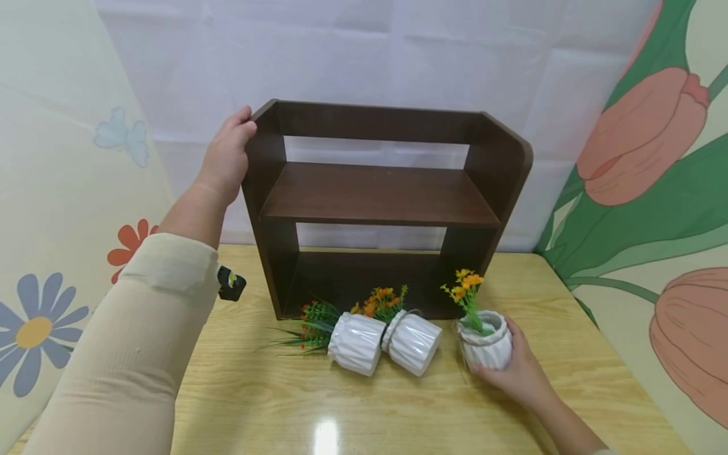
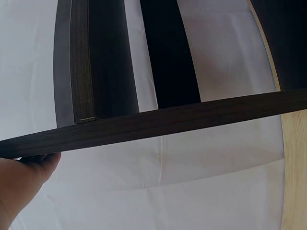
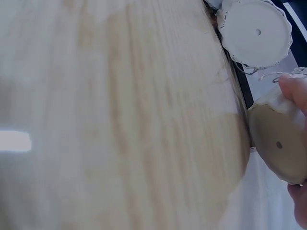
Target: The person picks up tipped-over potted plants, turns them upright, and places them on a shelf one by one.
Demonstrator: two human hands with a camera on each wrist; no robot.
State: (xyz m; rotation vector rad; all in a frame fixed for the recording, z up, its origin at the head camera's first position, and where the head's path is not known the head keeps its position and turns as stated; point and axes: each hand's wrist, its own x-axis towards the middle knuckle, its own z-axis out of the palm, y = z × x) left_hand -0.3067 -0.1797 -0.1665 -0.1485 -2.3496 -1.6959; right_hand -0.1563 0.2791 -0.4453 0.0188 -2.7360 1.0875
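Note:
My left hand (image 1: 226, 151) holds the upper left side panel of a dark brown two-tier shelf (image 1: 378, 193); in the left wrist view its fingers (image 2: 47, 165) meet the panel's edge, partly hidden. At the right, my right hand (image 1: 520, 373) grips a white ceramic flowerpot (image 1: 488, 354) with orange artificial flowers (image 1: 466, 291), tilted slightly. The right wrist view shows that pot's round base (image 3: 276, 143) off the table, between thumb and fingers. Two more white pots lie on their sides before the shelf: one with red-dotted greenery (image 1: 356, 341), one with orange flowers (image 1: 412, 342).
The shelf stands on a light wood-grain table (image 1: 267, 404) against a white cloth backdrop (image 1: 341, 50). A small black object (image 1: 230, 283) shows beside the left sleeve. Flower-patterned panels flank the table, with a tulip print (image 1: 643, 139) at the right.

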